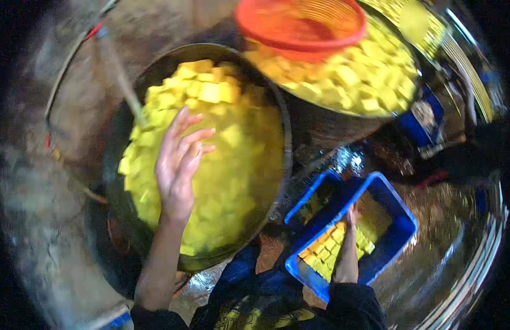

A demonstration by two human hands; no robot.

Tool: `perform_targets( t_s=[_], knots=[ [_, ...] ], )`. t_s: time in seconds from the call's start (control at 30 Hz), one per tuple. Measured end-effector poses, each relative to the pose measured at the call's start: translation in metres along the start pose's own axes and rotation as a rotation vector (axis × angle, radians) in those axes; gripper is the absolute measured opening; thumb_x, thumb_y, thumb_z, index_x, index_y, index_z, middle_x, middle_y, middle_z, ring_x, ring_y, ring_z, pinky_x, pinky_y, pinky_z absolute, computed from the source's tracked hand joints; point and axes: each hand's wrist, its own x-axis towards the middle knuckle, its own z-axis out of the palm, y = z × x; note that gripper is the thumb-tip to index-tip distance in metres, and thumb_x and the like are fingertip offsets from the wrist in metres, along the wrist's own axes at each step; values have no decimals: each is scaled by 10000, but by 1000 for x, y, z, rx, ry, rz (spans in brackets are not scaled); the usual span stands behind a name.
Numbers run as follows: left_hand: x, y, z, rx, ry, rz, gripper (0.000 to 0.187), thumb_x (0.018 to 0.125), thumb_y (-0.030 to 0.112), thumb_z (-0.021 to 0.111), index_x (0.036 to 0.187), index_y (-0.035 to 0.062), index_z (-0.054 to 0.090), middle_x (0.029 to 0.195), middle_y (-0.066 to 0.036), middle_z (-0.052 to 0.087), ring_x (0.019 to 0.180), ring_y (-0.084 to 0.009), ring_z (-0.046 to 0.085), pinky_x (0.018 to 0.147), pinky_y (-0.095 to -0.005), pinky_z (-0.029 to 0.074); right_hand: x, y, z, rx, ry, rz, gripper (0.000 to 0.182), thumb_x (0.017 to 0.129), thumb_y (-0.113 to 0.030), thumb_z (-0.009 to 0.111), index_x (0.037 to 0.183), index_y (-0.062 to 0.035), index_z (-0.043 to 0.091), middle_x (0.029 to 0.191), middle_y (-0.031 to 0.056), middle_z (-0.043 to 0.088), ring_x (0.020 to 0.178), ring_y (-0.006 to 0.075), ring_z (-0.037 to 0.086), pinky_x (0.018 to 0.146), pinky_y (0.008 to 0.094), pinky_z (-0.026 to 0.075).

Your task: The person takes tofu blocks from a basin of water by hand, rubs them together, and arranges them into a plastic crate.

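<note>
My left hand [179, 168] is raised over a large round vat [287, 148], its fingers apart and slightly bent, with nothing in them. Yellow tofu-like blocks [172, 99] fill the vat, heaped above the yellowish liquid at the far side and sunk in it nearer me. To the right, my right hand [351, 216] reaches into a blue plastic crate [402, 190]. Rows of small yellow blocks [327, 254] lie in the crate beside that forearm. The right fingers are small and blurred, and I cannot make out whether they hold anything.
Behind, an orange plastic basket [301, 52] rests on a second round vessel of yellow blocks [370, 77]. A hose [62, 82] curves along the left. Another blue container [312, 192] adjoins the crate. The floor [447, 247] at right is wet.
</note>
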Motion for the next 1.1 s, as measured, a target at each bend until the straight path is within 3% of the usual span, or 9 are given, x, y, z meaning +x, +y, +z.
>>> perform_targets(
  t_s=[0.17, 0.23, 0.37, 0.53, 0.6, 0.7, 0.8, 0.97, 1.1],
  knots=[
    [-11, -25, -64, 106, -88, -408, 497, 843, 162, 583, 1305, 46, 441, 1225, -87, 521, 1090, -190, 527, 872, -328, 455, 4, -4, -17, -429, -149, -95, 613, 832, -567, 451, 1256, -131, 526, 1180, 202, 557, 1084, 330, 546, 987, 573, 312],
    [-30, -56, -84, 287, -324, -370, 459, 796, 134, 625, 1233, 69, 502, 1170, -78, 557, 1059, -200, 537, 892, -352, 445, -63, -48, -87, 139, 607, 173, 561, 738, -479, 650, 1120, -73, 598, 1073, 213, 598, 1019, 372, 560, 928, 501, 380],
    [-69, -90, -91, 648, -764, -28, 478, 726, 122, 641, 1182, 47, 519, 1144, -140, 554, 1057, -289, 528, 953, -454, 405, -197, -164, -269, 629, 777, -503, 399, 753, -162, 698, 1099, -19, 559, 1003, 148, 601, 925, 311, 571, 773, 418, 469],
    [-102, -162, -97, 1011, -1149, 63, 543, 670, 108, 655, 1192, 44, 520, 1308, -193, 446, 1207, -285, 438, 1008, -419, 385, -356, -329, -356, 486, 240, -1092, 293, 736, -65, 670, 1011, -5, 588, 878, 182, 628, 773, 332, 625, 702, 384, 508],
    [-108, -223, -106, 1026, -1270, 552, 480, 698, 92, 620, 1158, -3, 521, 1275, -199, 476, 1207, -289, 443, 1043, -405, 360, -369, -377, -334, 71, 71, -1177, 304, 743, -172, 670, 980, 4, 599, 889, 224, 634, 820, 343, 640, 694, 407, 523],
    [-90, -209, -106, 769, -879, 979, 408, 705, 99, 601, 1087, -31, 539, 1145, -192, 574, 1095, -260, 542, 973, -388, 415, -346, -416, -276, -400, -77, -1034, 363, 762, -318, 611, 936, 1, 622, 815, 216, 648, 841, 349, 648, 702, 441, 531],
    [-80, -183, -101, 1054, -1588, 332, 327, 693, 124, 621, 976, -39, 600, 957, -173, 635, 919, -276, 617, 832, -423, 474, -292, -418, -220, -565, -106, -1125, 244, 765, -263, 594, 821, -29, 636, 757, 191, 640, 748, 346, 646, 659, 439, 518],
    [-71, -150, -118, 718, -1285, 443, 281, 663, 94, 652, 909, -27, 597, 942, -209, 621, 859, -296, 607, 708, -388, 489, -277, -436, -235, -729, -169, -1280, 157, 762, -198, 595, 827, -71, 661, 707, 99, 642, 672, 285, 642, 604, 395, 518],
    [-80, -204, -107, 542, -1374, 30, 281, 739, 107, 634, 993, 1, 582, 989, -212, 610, 823, -284, 615, 659, -399, 476, -273, -482, -247, -346, -534, -1218, 181, 784, -143, 579, 938, -74, 644, 853, 108, 659, 813, 252, 640, 704, 354, 515]
  ],
)
